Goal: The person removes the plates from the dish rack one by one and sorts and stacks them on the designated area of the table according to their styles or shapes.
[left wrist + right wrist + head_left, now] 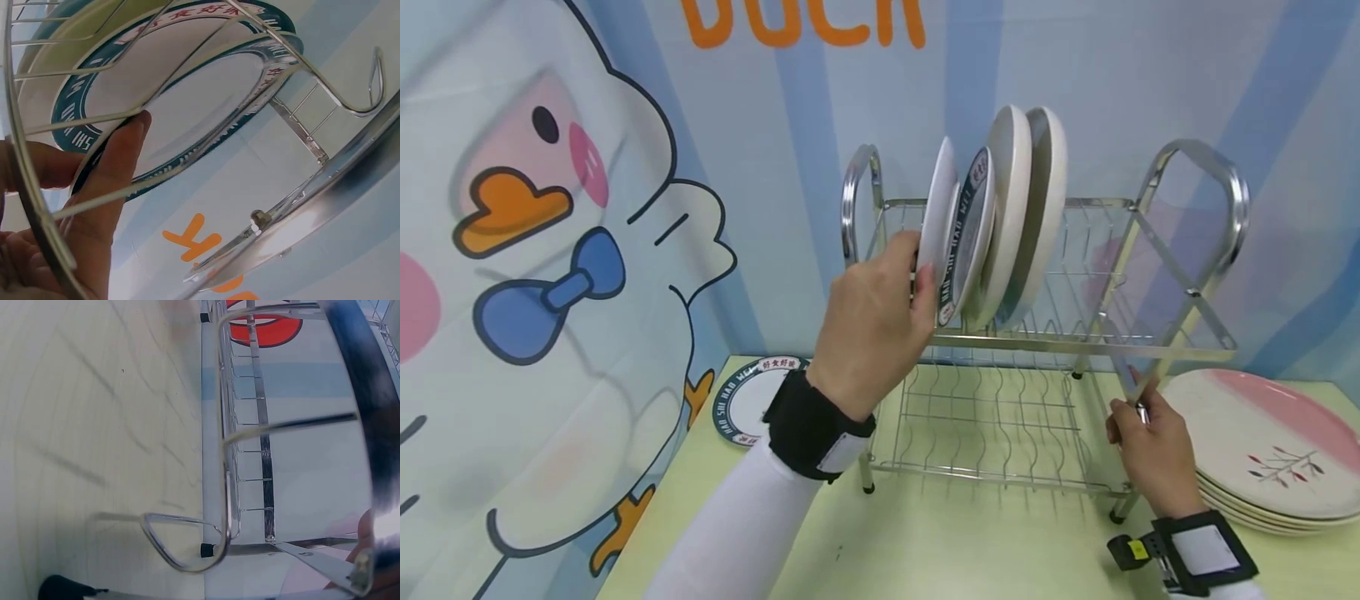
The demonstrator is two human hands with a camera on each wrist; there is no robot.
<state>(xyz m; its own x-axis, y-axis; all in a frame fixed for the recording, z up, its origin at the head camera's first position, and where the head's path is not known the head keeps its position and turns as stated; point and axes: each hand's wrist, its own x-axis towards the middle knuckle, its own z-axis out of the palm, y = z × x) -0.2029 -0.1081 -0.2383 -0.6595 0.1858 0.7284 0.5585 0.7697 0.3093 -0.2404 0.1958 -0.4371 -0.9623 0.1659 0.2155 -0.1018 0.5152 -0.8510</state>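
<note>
1. While the left hand [880, 321] pinches a round white plate with a dark teal lettered rim [937, 208], thumb on one side and fingers on the other, the plate stands on edge up in the top tier of a shiny silver two-tier wire dish rack [970, 340].
2. Right hand [1153, 454] is lower down, gripping the rack's right front post, well apart from that plate.
3. Just right of the pinched plate: a second dark-rimmed lettered plate [967, 237], then two big cream round plates [1022, 208], all upright-ish.
4. On the pale yellow-green tabletop [992, 542], another lettered plate [752, 400] lies flat left of the rack, and a pink-and-cream plate stack [1262, 450] sits beside the right hand.
</note>
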